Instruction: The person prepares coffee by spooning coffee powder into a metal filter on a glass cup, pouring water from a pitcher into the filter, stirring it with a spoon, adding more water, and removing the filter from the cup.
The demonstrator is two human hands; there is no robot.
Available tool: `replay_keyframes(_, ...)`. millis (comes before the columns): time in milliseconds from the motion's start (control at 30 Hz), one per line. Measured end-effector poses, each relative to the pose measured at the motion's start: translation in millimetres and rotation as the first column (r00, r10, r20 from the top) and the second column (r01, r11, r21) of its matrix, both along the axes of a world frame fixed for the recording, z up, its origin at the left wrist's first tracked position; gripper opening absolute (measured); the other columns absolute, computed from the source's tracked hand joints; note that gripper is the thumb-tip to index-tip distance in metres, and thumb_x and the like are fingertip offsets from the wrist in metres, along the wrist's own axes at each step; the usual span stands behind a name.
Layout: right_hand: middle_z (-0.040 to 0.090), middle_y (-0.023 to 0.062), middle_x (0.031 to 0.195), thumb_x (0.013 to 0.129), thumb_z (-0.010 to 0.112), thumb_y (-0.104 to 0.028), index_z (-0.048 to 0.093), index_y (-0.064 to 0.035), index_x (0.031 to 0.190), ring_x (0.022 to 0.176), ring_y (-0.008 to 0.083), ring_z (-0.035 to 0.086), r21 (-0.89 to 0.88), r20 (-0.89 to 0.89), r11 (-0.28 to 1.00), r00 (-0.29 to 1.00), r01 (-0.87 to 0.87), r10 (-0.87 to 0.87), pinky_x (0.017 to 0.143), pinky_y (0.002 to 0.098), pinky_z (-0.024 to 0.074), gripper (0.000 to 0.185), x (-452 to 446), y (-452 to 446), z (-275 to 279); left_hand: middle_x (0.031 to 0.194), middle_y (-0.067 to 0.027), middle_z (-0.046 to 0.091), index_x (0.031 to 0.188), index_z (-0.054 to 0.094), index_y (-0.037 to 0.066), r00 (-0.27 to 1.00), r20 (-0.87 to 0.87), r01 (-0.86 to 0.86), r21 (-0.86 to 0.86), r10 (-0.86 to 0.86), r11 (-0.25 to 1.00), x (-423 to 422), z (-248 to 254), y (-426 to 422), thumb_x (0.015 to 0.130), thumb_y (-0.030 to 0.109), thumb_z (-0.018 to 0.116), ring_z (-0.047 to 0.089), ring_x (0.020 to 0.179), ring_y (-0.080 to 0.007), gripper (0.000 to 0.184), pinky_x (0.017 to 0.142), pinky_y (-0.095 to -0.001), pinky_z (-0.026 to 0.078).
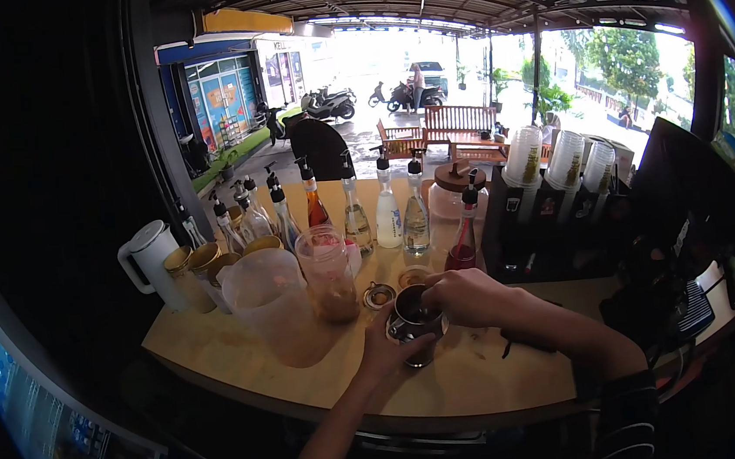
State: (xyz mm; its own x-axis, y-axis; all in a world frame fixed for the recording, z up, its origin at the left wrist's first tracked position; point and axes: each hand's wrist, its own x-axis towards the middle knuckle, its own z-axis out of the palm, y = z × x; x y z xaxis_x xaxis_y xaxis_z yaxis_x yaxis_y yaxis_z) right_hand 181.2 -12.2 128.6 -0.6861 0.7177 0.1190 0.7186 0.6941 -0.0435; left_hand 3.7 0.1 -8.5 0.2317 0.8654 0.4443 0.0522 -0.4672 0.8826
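My left hand (388, 347) is wrapped round a shiny metal cup (419, 359), which stands on the wooden counter and looks dark inside. Over the cup's rim, my right hand (471, 296) is closed with its fingers pointing into the mouth; whatever they hold is hidden. Just behind the cup are a small metal strainer or lid (379, 296) and a round tan lid or dish (414, 276). A clear plastic jar (328, 277) with brown powder low inside stands to the left. Beyond my right hand is a pump bottle of red liquid (461, 243).
Several pump bottles (386, 215) line the counter's back. At left are a white pitcher (154, 266), a translucent tub (264, 295) and gold-rimmed containers (206, 265). A black rack with stacked plastic cups (523, 159) and a dark monitor (666, 190) stand right.
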Motion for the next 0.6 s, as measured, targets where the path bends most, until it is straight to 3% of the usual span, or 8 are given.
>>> replay_keyframes(100,0.062,0.0082,0.094,0.076,0.063,-0.01,0.068,-0.006,0.087,0.087,0.0261,0.066,0.102,0.064,0.991,0.993,0.092,-0.099,0.07,0.0359,0.0548,0.013,-4,-1,2,0.112,-0.0123,0.064,0.124,0.052,0.002,1.0,0.009,-0.011,0.011,0.011,1.0,0,-4,0,0.063,0.03,0.088,0.062,0.107,-0.0213,0.076,0.093,-0.035,0.049)
replay_keyframes(200,0.062,0.0084,0.094,0.075,0.063,-0.01,0.068,-0.0064,0.087,0.087,0.0257,0.066,0.157,0.006,0.987,1.0,0.024,-0.025,0.069,0.0359,0.0547,0.013,-8,5,-6,0.113,-0.0122,0.064,0.124,0.052,0.002,1.0,-0.017,-0.007,0.014,0.007,1.0,1,1,-1,0.063,0.029,0.089,0.062,0.107,-0.0214,0.076,0.093,-0.0351,0.049)
replay_keyframes(333,0.061,0.0088,0.093,0.075,0.063,-0.01,0.068,-0.0063,0.087,0.087,0.0258,0.066,0.021,0.047,1.0,0.999,-0.018,0.017,0.069,0.0364,0.0545,0.013,-6,3,7,0.112,-0.0124,0.064,0.124,0.053,0.002,1.0,0.028,-0.006,-0.009,0.006,1.0,0,-1,-1,0.063,0.028,0.089,0.062,0.107,-0.0212,0.076,0.094,-0.0351,0.049)
replay_keyframes(400,0.062,0.0087,0.092,0.074,0.064,-0.011,0.068,-0.0068,0.086,0.086,0.0258,0.067,0.2,0.043,0.979,0.998,0.039,-0.048,0.069,0.0361,0.0546,0.013,-7,13,-11,0.112,-0.0125,0.064,0.124,0.053,0.002,1.0,0.008,-0.007,-0.009,0.008,1.0,1,-2,-2,0.063,0.028,0.089,0.062,0.107,-0.0211,0.075,0.094,-0.0351,0.048)
replay_keyframes(533,0.062,0.0082,0.093,0.074,0.064,-0.011,0.068,-0.0066,0.085,0.084,0.0261,0.067,0.079,0.027,0.996,0.999,-0.03,0.028,0.068,0.0359,0.055,0.012,-6,5,-1,0.111,-0.0128,0.064,0.123,0.053,0.002,0.999,0.041,0.009,-0.02,-0.008,1.0,2,-3,1,0.063,0.026,0.089,0.062,0.107,-0.0211,0.074,0.093,-0.035,0.048)
replay_keyframes(600,0.063,0.0086,0.093,0.074,0.064,-0.011,0.068,-0.006,0.083,0.083,0.0265,0.068,0.182,0.144,0.982,0.987,0.045,-0.072,0.067,0.0364,0.0553,0.011,-6,4,-1,0.111,-0.0128,0.064,0.123,0.053,0.002,0.999,0.039,0.003,-0.01,-0.002,1.0,2,-5,1,0.063,0.026,0.089,0.062,0.107,-0.0212,0.074,0.093,-0.035,0.049)
